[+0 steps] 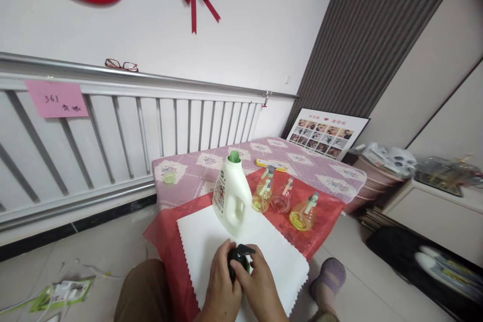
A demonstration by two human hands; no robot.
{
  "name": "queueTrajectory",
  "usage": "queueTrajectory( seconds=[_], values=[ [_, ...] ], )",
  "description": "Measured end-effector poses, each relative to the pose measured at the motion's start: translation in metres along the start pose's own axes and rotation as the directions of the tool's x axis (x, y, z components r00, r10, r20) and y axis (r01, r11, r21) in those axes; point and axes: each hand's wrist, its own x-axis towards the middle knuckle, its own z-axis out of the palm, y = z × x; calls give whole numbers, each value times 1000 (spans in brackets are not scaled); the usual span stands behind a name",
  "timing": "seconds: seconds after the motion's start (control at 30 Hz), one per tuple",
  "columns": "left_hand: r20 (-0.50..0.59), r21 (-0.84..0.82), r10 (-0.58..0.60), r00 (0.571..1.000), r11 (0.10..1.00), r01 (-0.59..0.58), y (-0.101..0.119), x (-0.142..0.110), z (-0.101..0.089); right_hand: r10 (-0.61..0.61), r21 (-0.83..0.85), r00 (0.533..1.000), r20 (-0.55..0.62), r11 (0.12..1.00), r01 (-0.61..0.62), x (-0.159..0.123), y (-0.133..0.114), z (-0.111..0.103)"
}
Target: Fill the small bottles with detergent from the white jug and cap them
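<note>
Close in front of me, both hands are wrapped round a dark pump bottle with a black pump head. My left hand grips its left side. On the other side, my right hand has its thumb on the front and its fingers by the spout. Most of the bottle's lower part is hidden by my hands. Just beyond them a large pale detergent jug with a handle stands upright, its green spout uncapped. The hands are over a white mat with a scalloped edge.
Several clear pump bottles, among them one with yellow liquid, stand on a red cloth. A green cap and a yellow-and-white box lie on the flowered tablecloth. A radiator runs along the wall.
</note>
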Motion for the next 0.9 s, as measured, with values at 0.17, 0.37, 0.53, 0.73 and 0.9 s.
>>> queueTrajectory(
  seconds=[0.17,0.37,0.53,0.73,0.9],
  values=[
    [7,22,23,1000,1000,-23,-6,-2,1,47,2,998,-43,999,-47,1,2,4],
    [47,62,18,999,998,-21,-6,2,-1,-111,148,992,54,984,102,0,10,-5],
    [28,36,50,998,998,-51,-10,0,-1,-23,7,998,-53,1000,24,-1,4,4],
    [11,43,74,997,996,-74,-9,0,-1,-24,29,1000,-9,999,24,-3,2,4],
    [39,33,76,996,997,-77,-13,0,-3,-58,-30,998,23,998,58,-3,-1,-1]
  ],
)
